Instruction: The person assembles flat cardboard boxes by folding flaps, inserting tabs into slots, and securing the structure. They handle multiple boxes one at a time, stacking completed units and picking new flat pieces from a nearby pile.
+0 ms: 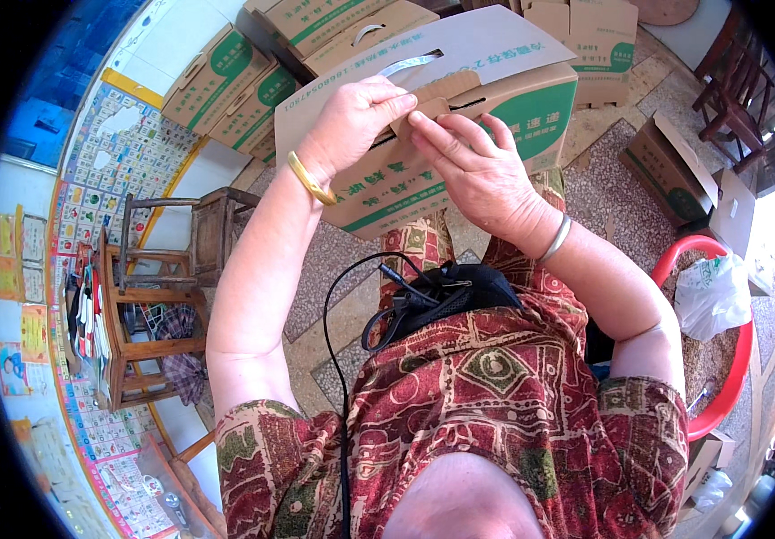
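Observation:
In front of me is a cardboard carton [486,49] with green printed panels, a pale top flap and a white plastic carrying handle [410,63] set into the top. My left hand [351,126], with a yellow bangle, is closed, its thumb and fingers pinching at a brown cardboard tab [446,91] at the slot along the carton's upper edge. Meeting it there, my right hand [491,184], with a silver bangle, has its thumb and forefinger on the same tab while its other fingers are bent above it. The fingertips partly hide the tab.
More green-and-brown cartons [225,76] stand behind on the left, with another [585,45] at the back right. An open carton [670,171] lies to the right, near a red round tub [742,377] holding a white plastic bag [713,292]. Wooden chairs [158,296] stand left.

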Available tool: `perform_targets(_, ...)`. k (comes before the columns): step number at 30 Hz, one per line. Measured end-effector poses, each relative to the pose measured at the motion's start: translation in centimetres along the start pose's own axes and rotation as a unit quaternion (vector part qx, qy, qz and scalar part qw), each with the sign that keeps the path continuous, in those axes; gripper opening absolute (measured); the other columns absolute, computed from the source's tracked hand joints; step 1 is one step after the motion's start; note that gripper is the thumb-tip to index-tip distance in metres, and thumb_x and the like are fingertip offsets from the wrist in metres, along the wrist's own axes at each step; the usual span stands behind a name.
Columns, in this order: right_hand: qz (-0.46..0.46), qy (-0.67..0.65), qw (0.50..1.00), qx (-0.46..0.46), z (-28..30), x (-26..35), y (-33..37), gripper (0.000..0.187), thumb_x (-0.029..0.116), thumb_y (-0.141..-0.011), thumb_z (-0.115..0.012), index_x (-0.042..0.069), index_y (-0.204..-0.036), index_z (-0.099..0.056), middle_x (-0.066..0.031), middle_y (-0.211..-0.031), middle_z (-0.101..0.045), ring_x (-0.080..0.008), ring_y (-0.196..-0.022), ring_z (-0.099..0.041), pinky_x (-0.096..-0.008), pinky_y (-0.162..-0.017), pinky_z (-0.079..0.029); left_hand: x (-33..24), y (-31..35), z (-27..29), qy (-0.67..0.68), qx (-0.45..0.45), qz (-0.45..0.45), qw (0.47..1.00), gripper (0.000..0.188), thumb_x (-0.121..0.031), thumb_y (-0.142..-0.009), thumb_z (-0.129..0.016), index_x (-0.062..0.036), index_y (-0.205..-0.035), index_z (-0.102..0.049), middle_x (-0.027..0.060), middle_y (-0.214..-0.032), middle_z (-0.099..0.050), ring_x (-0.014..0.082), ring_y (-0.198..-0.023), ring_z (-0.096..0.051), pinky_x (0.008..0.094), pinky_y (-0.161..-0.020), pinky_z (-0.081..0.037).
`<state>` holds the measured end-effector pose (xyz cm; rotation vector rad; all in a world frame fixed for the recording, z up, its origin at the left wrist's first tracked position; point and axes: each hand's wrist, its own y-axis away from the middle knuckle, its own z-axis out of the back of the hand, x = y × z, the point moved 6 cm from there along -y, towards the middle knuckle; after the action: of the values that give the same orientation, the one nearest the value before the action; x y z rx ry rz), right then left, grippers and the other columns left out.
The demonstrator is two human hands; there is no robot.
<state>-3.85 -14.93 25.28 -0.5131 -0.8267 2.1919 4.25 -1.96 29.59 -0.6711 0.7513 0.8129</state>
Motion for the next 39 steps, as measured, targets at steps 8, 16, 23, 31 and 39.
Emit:
perform_targets(8, 0.005, -0.04, 0.999, 0.005, 0.5, -0.4, -0.6, 0.055, 0.012, -0.071, -0.058, 0.008, -0.125, -0.055, -0.0026, -0.138, -0.043, -0.0222, -0.116, -0.044, -0.0444, -0.097, -0.035, -1.7, -1.2, 0.8, -0.194, 0.056, -0.084, 0.976, 0.026, -0.025, -0.091, -0.056, 0.0012, -0.089, -0.062, 0.0096, -0.08, -0.058, 0.0192, -0.077, -0.055, 0.0307, -0.072, -0.044)
perform_targets(16, 0.006, -0.041, 0.999, 0.015, 0.4, -0.7, -1.1, 0.055, 0.01, -0.07, -0.06, 0.014, -0.125, -0.056, 0.0005, -0.139, -0.043, -0.0219, -0.129, -0.038, -0.0542, -0.103, -0.03, -2.5, -2.9, 0.4, -0.318, 0.179, -0.036, 0.93, 0.034, -0.033, -0.093, -0.05, -0.0006, -0.09, -0.061, 0.019, -0.087, -0.062, 0.0307, -0.083, -0.059, 0.0355, -0.074, -0.046)
perform_targets(23, 0.016, -0.057, 0.998, 0.007, -0.9, -1.6, 0.1, 0.054, 0.01, -0.068, -0.062, 0.017, -0.121, -0.059, 0.0051, -0.14, -0.042, -0.0207, -0.13, -0.038, -0.0561, -0.102, -0.032, 0.0, -2.9, 0.1, -0.114, 0.219, 0.008, 0.969, 0.041, -0.035, -0.094, -0.051, 0.0036, -0.101, -0.064, 0.013, -0.096, -0.068, 0.0213, -0.09, -0.062, 0.0314, -0.082, -0.046)
perform_targets(31, 0.019, -0.074, 0.997, -0.001, -0.9, -2.2, 0.5, 0.049, 0.01, -0.07, -0.063, 0.016, -0.119, -0.061, 0.0053, -0.14, -0.041, -0.0193, -0.129, -0.04, -0.0579, -0.099, -0.035, 0.7, -3.1, -0.2, -0.101, 0.185, -0.001, 0.977, 0.042, -0.035, -0.095, -0.052, 0.0037, -0.104, -0.064, 0.0096, -0.1, -0.067, 0.0145, -0.092, -0.058, 0.0291, -0.085, -0.046)
perform_targets(39, 0.01, -0.07, 0.997, 0.011, -0.4, -1.5, 0.3, 0.049, 0.01, -0.068, -0.064, 0.014, -0.117, -0.061, 0.0055, -0.141, -0.039, -0.0195, -0.129, -0.039, -0.0592, -0.1, -0.035, 1.0, -2.7, 0.0, -0.065, 0.175, 0.02, 0.982, 0.042, -0.035, -0.094, -0.054, 0.0036, -0.104, -0.065, 0.007, -0.097, -0.066, 0.0122, -0.091, -0.057, 0.0269, -0.084, -0.045)
